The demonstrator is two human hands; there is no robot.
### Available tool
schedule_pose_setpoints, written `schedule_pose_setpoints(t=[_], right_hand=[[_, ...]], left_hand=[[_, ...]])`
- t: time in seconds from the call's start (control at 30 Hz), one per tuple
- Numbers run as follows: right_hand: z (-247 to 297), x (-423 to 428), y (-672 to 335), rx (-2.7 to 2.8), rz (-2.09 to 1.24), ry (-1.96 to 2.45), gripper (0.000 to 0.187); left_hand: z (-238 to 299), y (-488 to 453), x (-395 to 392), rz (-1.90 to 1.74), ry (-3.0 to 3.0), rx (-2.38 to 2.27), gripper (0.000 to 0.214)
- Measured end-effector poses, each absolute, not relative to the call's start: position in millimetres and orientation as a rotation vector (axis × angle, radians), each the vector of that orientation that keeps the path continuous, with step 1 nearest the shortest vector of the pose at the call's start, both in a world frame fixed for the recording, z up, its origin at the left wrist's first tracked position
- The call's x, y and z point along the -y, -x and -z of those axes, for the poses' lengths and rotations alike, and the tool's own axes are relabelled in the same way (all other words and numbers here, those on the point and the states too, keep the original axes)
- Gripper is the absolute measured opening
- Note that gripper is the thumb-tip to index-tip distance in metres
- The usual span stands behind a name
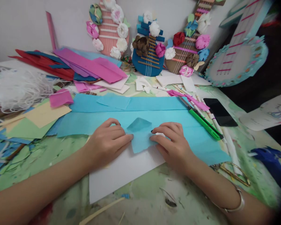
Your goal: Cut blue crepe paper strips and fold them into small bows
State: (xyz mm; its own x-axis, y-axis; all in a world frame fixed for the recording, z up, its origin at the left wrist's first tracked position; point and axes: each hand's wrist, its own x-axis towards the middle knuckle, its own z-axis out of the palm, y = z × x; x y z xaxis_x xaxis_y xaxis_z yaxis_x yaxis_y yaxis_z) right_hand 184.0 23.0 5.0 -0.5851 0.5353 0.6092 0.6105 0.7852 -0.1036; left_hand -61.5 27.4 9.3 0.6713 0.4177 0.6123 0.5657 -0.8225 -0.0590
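Rising to a darker point — a small, thin turquoise paper (pixel 141 142).

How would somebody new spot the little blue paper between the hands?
Find the wide blue paper spread across the table. Near its front edge, look between the left hand and the right hand. The small blue paper there has a darker, peaked top, unlike the loose blue piece lying flat farther back.

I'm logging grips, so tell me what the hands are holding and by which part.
A small light-blue paper piece, held by its side edges: left hand at one, right hand at the other.
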Motion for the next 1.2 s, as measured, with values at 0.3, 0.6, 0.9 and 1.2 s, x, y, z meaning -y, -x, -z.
schedule_pose_setpoints(t=[0.3, 0.6, 0.9, 1.2], right_hand=[[-1, -28, -185, 2.373, -0.092, 0.815, 0.014], [-7, -29, -189, 2.477, -0.481, 0.652, 0.024], [-9, -27, -186, 2.527, -0.571, 0.644, 0.032], [-9, -25, -179, 2.465, -0.628, 0.749, 0.026]], left_hand=[[-10, 59, -22, 0.82, 2.98, 0.686, 0.02], [-17, 58, -25, 0.887, 3.335, 0.783, 0.024], [-18, 62, -30, 0.756, 3.557, 1.012, 0.029], [-18, 50, -28, 0.838, 3.364, 1.465, 0.016]])
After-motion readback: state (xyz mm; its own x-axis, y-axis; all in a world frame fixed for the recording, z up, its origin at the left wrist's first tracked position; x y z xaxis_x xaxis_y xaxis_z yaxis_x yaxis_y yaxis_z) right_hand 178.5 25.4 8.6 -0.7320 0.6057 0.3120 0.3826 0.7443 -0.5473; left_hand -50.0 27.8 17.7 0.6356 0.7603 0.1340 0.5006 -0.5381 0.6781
